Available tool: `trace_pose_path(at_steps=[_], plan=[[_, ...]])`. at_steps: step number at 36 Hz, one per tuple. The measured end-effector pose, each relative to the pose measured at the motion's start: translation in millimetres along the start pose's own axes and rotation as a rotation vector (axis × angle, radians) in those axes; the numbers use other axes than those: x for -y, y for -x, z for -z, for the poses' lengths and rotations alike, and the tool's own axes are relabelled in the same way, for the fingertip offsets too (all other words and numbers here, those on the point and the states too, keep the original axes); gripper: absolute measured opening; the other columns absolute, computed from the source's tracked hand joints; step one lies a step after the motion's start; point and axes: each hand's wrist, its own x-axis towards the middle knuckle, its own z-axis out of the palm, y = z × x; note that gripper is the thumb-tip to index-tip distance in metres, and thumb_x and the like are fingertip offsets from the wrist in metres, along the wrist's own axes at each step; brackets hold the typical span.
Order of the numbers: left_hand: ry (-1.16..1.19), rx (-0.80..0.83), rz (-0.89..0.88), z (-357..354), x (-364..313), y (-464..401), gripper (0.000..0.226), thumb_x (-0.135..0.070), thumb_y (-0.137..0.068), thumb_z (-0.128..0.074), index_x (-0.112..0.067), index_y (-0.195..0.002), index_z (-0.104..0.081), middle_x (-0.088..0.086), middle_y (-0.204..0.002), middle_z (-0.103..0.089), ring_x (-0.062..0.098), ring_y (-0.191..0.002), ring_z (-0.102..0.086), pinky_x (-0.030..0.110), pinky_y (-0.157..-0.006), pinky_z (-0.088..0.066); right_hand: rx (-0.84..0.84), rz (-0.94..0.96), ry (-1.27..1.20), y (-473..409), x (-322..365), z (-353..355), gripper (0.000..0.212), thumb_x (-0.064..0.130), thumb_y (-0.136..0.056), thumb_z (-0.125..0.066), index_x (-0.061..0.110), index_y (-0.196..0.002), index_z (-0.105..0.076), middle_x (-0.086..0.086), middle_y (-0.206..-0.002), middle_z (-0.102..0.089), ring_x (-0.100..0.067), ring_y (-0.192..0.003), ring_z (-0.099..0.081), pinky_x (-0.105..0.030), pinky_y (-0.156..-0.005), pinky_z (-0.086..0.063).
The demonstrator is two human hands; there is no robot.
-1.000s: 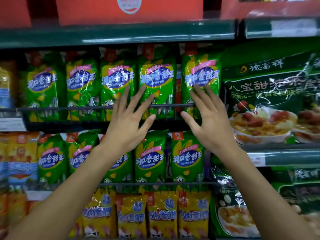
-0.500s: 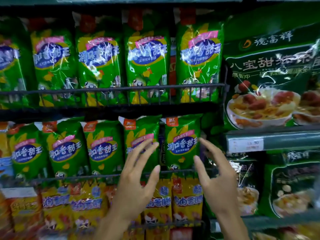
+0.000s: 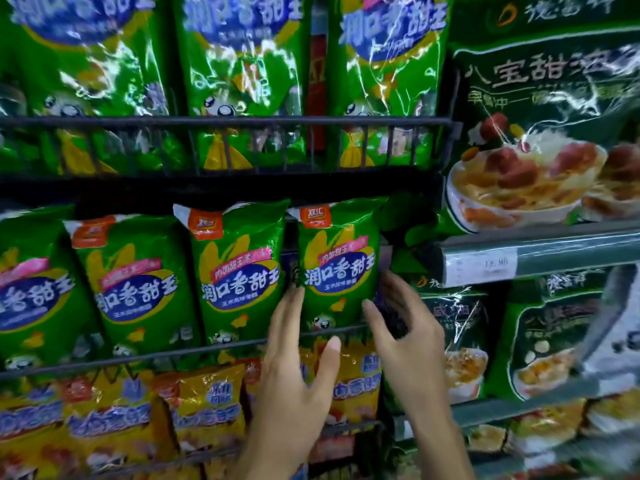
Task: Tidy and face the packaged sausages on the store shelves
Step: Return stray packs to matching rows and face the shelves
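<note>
Left hand: the left hand [image 3: 291,368] sits at 6 o'clock in the view, fingers spread apart and pointing up, thumb out toward 3 o'clock; its fingertips reach the left edge of the rightmost green foil sausage pack [image 3: 337,268] on the middle rack. It clamps nothing.
Right hand: the right hand [image 3: 403,336] lies at 4 o'clock from centre, fingers spread, along the right edge of the same pack. The fingertips are blurred; contact with the pack cannot be confirmed. It clamps nothing.
Target pack: upright, front label facing out, at the right end of the middle row, between the two hands.
Middle row: further green foil sausage packs [image 3: 239,271] stand to 9 o'clock of the target pack, leaning slightly, labels facing out, behind a black wire rack rail [image 3: 194,351].
Upper row: larger green foil sausage packs [image 3: 242,74] at 12 o'clock, upright behind an upper black wire basket front [image 3: 242,140].
Lower row: yellow foil sausage packs [image 3: 204,410] at 7 o'clock, below the middle rail; the left hand overlaps part of this row.
Adjacent section: dark green bags printed with a bowl of food [image 3: 540,133] at 2 o'clock, on a green shelf edge with a white price label [image 3: 481,265]; more of the same bags at 4 o'clock.
</note>
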Motion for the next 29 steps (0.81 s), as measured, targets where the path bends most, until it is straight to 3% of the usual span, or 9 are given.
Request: trace_pose_path(at_steps=[5,10,14,20,23,26,29], plan=[[-0.028,-0.021,0.024,-9,-2,-9,0.077,-0.076,-0.086,-0.042,-0.074,-0.148,0.005,-0.048,-0.159,0.004,-0.009,-0.153,-0.009,0.033,-0.125,-0.02,0.012,0.046,0.097,-12,-3,-4,0.054,0.045,-0.094,-0.068,0.031,-0.144,-0.055,0.015,-0.132,-0.066,-0.003,-0.121,-0.061,-0.036,-0.101,-0.054],[-0.06,-0.051,0.005,-13,-2,-11,0.07,-0.079,-0.092,-0.04,-0.077,-0.145,0.005,-0.052,-0.156,0.004,-0.015,-0.151,-0.005,0.028,-0.123,-0.017,-0.009,0.048,-0.052,-17,-10,-12,0.054,0.036,-0.093,-0.075,0.028,-0.143,-0.059,0.013,-0.13,-0.069,-0.005,-0.119,-0.064,-0.039,-0.099,-0.056],[-0.085,-0.068,-0.009,-14,-4,-14,0.073,-0.079,-0.088,-0.041,-0.07,-0.151,-0.005,-0.052,-0.156,-0.002,-0.012,-0.152,-0.013,0.031,-0.124,-0.024,-0.13,0.142,-0.085,-17,-10,-13,0.049,0.028,-0.09,-0.08,0.029,-0.137,-0.065,0.025,-0.126,-0.067,0.005,-0.117,-0.063,-0.023,-0.1,-0.053],[-0.128,-0.045,0.0,-18,-3,-14,0.07,-0.07,-0.1,-0.043,-0.064,-0.156,-0.002,-0.051,-0.157,0.002,-0.024,-0.146,-0.002,0.013,-0.114,-0.013,-0.028,0.113,-0.119,-21,-11,0,0.058,0.032,-0.088,-0.082,0.056,-0.133,-0.056,0.036,-0.118,-0.066,0.009,-0.111,-0.065,-0.014,-0.095,-0.053],[-0.175,-0.018,0.004,-20,-3,-12,0.077,-0.069,-0.095,-0.041,-0.063,-0.155,0.007,-0.048,-0.159,0.009,-0.025,-0.145,0.005,0.008,-0.111,-0.008,0.008,0.094,-0.099,-18,-14,2,0.059,0.033,-0.089,-0.08,0.04,-0.143,-0.057,0.026,-0.124,-0.068,0.008,-0.113,-0.065,-0.024,-0.099,-0.055],[-0.181,-0.006,0.009,-20,-4,-12,0.079,-0.07,-0.094,-0.042,-0.064,-0.154,0.01,-0.048,-0.158,0.011,-0.024,-0.145,0.008,0.008,-0.11,-0.005,0.017,0.086,-0.096,-14,-13,1,0.061,0.028,-0.09,-0.079,0.035,-0.146,-0.056,0.023,-0.129,-0.068,0.004,-0.118,-0.063,-0.033,-0.103,-0.056],[-0.177,-0.02,-0.036,-10,-6,-9,0.068,-0.063,-0.1,-0.045,-0.062,-0.157,-0.009,-0.045,-0.161,-0.003,-0.022,-0.147,-0.004,0.013,-0.113,-0.009,-0.107,0.134,-0.109,-4,-8,-1,0.056,0.026,-0.092,-0.079,0.029,-0.144,-0.059,0.016,-0.135,-0.066,-0.002,-0.126,-0.061,-0.038,-0.105,-0.054]])
